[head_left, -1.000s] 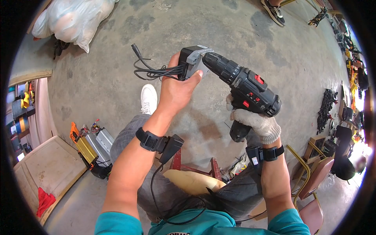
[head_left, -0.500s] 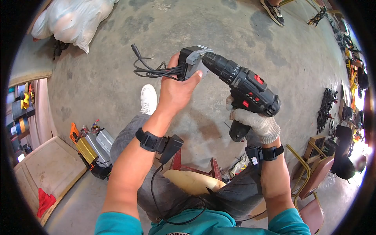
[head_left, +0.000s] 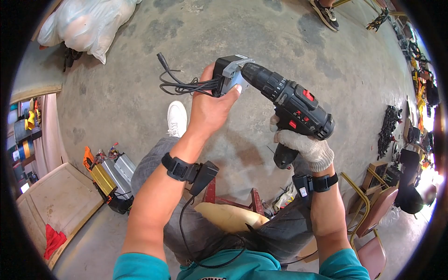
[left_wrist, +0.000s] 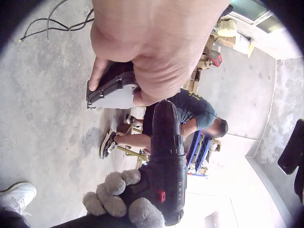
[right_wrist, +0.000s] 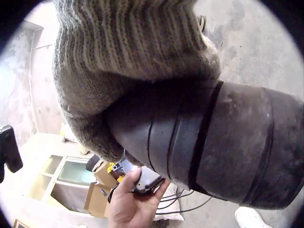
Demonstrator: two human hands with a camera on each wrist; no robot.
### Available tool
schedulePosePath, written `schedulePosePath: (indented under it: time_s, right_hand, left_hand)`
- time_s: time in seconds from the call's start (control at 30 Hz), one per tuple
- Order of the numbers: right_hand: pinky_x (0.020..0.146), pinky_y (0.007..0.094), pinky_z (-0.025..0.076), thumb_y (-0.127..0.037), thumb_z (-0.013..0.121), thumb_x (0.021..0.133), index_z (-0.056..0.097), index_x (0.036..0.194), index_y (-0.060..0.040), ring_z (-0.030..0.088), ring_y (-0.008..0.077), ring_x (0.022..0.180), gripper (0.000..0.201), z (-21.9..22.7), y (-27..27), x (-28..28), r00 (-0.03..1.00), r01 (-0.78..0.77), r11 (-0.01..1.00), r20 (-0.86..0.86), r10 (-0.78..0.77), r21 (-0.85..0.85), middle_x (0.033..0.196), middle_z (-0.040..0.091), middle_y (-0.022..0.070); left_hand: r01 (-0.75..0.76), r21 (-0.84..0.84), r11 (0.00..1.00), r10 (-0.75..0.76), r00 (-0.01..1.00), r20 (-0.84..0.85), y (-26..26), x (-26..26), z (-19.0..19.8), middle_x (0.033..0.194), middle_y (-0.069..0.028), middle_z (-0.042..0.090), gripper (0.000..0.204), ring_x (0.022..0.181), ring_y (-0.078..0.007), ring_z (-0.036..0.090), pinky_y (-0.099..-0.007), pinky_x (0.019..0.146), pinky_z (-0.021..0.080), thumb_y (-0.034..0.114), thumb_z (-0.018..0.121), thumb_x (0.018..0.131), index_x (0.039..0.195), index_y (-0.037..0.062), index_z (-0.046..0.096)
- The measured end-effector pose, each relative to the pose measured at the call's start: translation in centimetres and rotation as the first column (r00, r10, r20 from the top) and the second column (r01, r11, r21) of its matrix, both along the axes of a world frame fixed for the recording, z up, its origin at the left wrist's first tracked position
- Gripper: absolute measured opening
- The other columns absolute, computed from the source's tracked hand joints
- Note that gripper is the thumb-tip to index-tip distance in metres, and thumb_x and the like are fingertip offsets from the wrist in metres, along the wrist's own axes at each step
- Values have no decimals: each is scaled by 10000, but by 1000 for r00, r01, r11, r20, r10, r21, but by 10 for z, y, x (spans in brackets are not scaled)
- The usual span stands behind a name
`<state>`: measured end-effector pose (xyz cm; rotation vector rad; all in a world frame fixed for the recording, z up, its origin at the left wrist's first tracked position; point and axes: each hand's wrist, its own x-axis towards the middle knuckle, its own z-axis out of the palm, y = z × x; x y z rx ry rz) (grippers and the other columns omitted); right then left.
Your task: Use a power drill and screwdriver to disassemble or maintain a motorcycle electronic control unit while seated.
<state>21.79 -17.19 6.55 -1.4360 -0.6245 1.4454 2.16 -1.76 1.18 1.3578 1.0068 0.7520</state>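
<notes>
Gripped a black-and-grey box [head_left: 226, 70] in the bare left hand [head_left: 210, 109], with the thumb on its grey face and black cables [head_left: 186, 86] trailing off to the left. Gripped a cordless drill [head_left: 303, 105] by its handle in the gloved right hand [head_left: 310, 149], with its nose aimed up-left at the box's grey edge. Could not tell whether nose and box touched. Noted a white shoe [head_left: 177, 119] on the floor below the box, and gold and silver metal housings [head_left: 109, 175] beside the left leg. Logged a white plastic bag [head_left: 88, 28] at upper left, a red cloth [head_left: 53, 240] on a board [head_left: 60, 200] at lower left, and chairs [head_left: 378, 210] at lower right. Saw a seated person [left_wrist: 204, 114] behind the drill in the left wrist view, partly blocked by it. Found much of the right wrist view covered by glove and drill body. Could not make out any bit, or the right-edge clutter under glare.
</notes>
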Motion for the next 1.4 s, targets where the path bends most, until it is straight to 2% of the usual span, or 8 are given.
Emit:
schedulePosePath:
  time_s: [0.17,0.23,0.37,0.43,0.8,0.9,0.97,1.4]
  right_hand:
    - [847,336,599,-12,788,813,679,1260,-59,692,147,993,462,2,2,-1,1000,-12,1000,0,12,-25,1078,735,43]
    - [809,362,610,46,776,742,653,1276,-56,696,178,947,558,2,4,-3,999,10,1000,48,-9,-26,1035,725,56]
    - [811,360,609,44,781,740,655,1275,-57,695,176,944,558,-1,4,-2,999,11,1000,38,-11,-1,1034,725,53]
    - [851,339,600,-15,786,811,675,1254,-55,689,148,970,459,0,3,-1,999,-19,1000,44,18,18,1075,733,44]
    - [837,335,600,-20,793,820,666,1276,-62,691,144,977,476,0,0,0,1000,-14,1000,15,14,-11,1082,734,45]
    - [837,335,601,-21,796,819,667,1275,-62,693,146,980,476,-1,1,0,1000,-17,1000,20,17,6,1084,735,48]
    - [836,335,601,-21,796,818,668,1274,-62,695,147,982,475,-1,1,0,1000,-20,1000,20,20,12,1085,736,49]
    - [856,343,601,-14,790,818,676,1264,-56,702,160,995,462,-3,0,3,999,-28,1000,25,29,-3,1090,738,52]
  left_hand:
    - [16,-24,1000,-15,999,32,0,0,2,1208,-58,680,553,1092,-139,626,-306,974,496,71,769,903,1409,28,549]
    - [17,-16,1000,-16,1000,25,1,0,2,1211,-59,680,555,1096,-140,627,-307,978,495,72,770,903,1411,29,549]
    - [16,-24,1000,-15,999,28,1,0,0,1215,-62,680,556,1102,-144,628,-312,982,496,72,768,901,1412,31,550]
    - [16,-11,1000,-16,1000,23,0,0,2,1214,-63,679,554,1103,-145,628,-314,981,497,74,767,900,1409,30,551]
    - [5,-23,1000,-4,999,51,-1,1,4,1207,-67,680,550,1098,-152,630,-324,982,500,70,769,897,1400,23,553]
    - [9,35,999,-9,1000,-7,0,0,3,1215,-69,681,554,1107,-150,632,-319,985,498,64,767,900,1408,22,550]
    - [27,11,1000,-27,1000,-2,0,0,2,1282,-42,666,581,1168,-128,613,-301,1029,482,74,776,931,1456,24,530]
    - [13,-15,1000,-12,999,47,-1,0,5,1230,-78,695,545,1113,-148,653,-313,984,508,66,757,908,1410,21,552]
